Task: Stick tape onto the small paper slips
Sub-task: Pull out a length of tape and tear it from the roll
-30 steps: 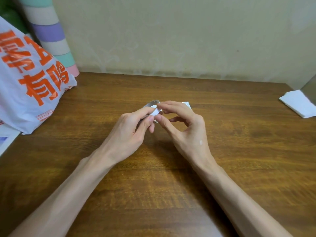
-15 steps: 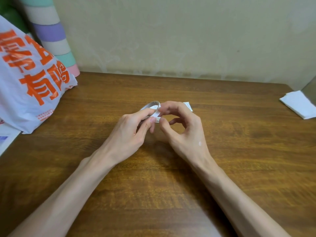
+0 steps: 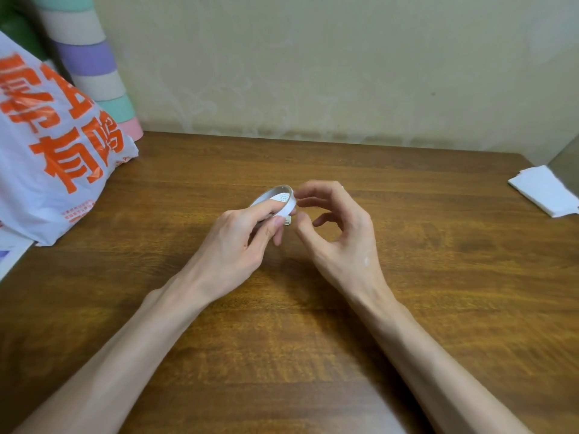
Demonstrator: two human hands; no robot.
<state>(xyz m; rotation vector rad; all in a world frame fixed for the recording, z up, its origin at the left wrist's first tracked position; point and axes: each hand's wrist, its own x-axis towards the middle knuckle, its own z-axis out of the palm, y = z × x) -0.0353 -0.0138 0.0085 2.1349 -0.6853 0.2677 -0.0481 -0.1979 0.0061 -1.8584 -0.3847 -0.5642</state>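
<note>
My left hand [image 3: 238, 242] grips a white tape roll [image 3: 277, 198] by its side, holding it tilted a little above the middle of the wooden table [image 3: 313, 339]. My right hand [image 3: 341, 236] is just right of the roll, fingers loosely curled. Its index fingertip and thumb tip sit at the roll's right rim with a gap between them, plainly gripping nothing. A small pale piece [image 3: 287, 221] shows under the roll by my left fingertips; I cannot tell what it is. A paper slip [image 3: 343, 187] is almost wholly hidden behind my right hand.
A white plastic bag [image 3: 53, 164] with orange print lies at the left edge. Behind it a striped pastel roll [image 3: 94, 73] leans on the wall. Folded white paper [image 3: 545, 189] lies at the far right.
My left hand has raised and turned the roll so more of its ring shows. My right fingers have eased back from the roll. The slip behind my right hand is now mostly covered.
</note>
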